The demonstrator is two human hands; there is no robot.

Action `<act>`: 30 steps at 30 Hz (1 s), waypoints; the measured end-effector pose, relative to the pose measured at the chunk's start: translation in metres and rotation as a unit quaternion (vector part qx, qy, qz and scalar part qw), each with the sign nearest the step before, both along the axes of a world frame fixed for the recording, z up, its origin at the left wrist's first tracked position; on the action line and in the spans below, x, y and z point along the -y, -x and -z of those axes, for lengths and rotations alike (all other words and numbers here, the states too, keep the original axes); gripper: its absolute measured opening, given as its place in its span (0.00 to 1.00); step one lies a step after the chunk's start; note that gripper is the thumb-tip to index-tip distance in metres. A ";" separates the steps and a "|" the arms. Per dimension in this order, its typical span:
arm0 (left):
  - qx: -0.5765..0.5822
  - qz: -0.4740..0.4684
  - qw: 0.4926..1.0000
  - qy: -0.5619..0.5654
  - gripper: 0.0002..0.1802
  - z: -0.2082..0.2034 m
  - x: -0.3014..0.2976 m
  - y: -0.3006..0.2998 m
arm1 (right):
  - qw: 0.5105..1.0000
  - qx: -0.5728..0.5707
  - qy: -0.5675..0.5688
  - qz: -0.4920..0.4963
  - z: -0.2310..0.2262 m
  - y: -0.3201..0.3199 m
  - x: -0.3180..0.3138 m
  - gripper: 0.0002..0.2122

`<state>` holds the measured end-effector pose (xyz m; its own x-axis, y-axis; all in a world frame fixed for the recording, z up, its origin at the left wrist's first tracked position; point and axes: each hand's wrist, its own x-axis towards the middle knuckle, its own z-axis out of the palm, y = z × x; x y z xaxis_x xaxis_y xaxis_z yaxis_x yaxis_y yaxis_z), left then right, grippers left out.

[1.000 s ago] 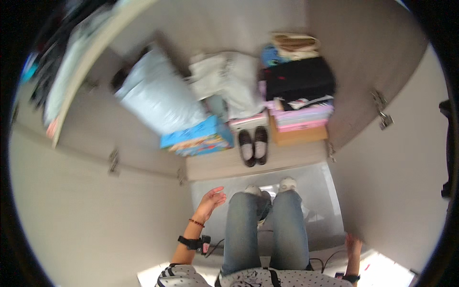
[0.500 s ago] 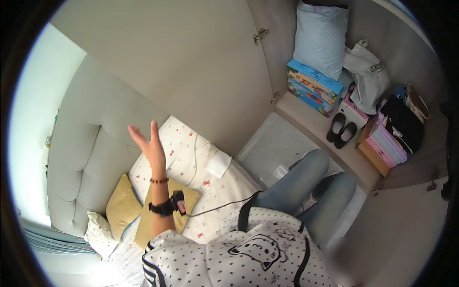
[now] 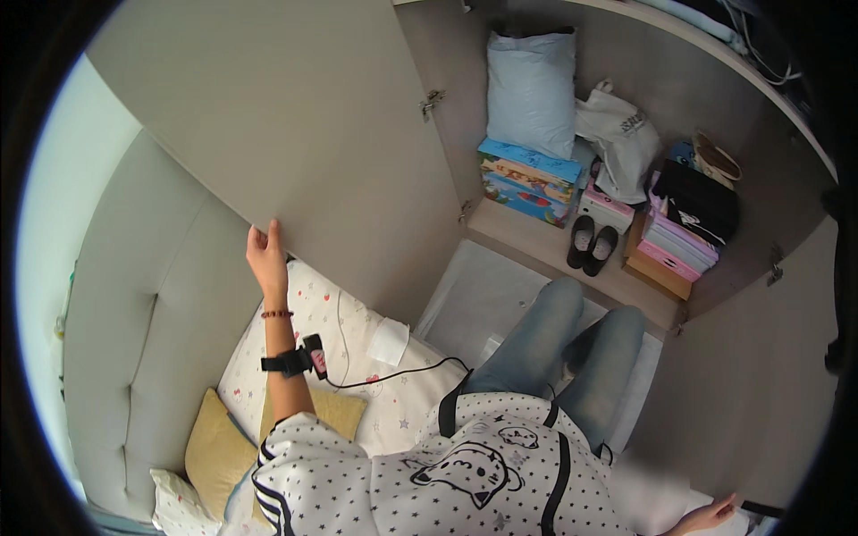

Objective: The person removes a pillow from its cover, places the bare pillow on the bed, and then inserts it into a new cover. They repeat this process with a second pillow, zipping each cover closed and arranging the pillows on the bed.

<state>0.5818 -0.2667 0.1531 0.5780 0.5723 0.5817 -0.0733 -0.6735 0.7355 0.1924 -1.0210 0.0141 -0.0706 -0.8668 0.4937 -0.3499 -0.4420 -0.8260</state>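
Observation:
My left hand (image 3: 266,253) holds the free edge of the large beige left wardrobe door (image 3: 304,116), thumb on the near face and the other fingers partly hidden by it. A beaded bracelet (image 3: 277,314) and a black strap with a small device (image 3: 290,361) are on that arm. Low at the right, my right hand (image 3: 710,515) is closed at the edge of the right wardrobe door (image 3: 742,393); its grip shows only in part. Both doors stand open before the wardrobe.
Inside the wardrobe are a stuffed pale bag (image 3: 532,94), a colourful box (image 3: 527,192), a cloth bag (image 3: 621,143), dark shoes (image 3: 592,246) and a box of folded items (image 3: 670,241). A bed (image 3: 384,415) with yellow cushions (image 3: 214,442) and a padded headboard (image 3: 134,313) lies left.
My left hand has gone from spread in the air to gripping the left door's edge. My right hand has come into view at the lower right. The view has shifted.

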 end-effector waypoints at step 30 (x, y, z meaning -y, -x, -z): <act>-0.386 0.157 0.890 -0.185 0.34 0.225 0.081 0.078 | 0.901 -0.222 0.106 -0.358 -0.024 -0.153 -0.154 0.23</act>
<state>0.5040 -0.3472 -0.0721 0.9850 0.1633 0.0559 0.1303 -0.9157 0.3801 0.3450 -0.8666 0.0380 0.7144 -0.4952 0.4944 -0.1884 -0.8166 -0.5456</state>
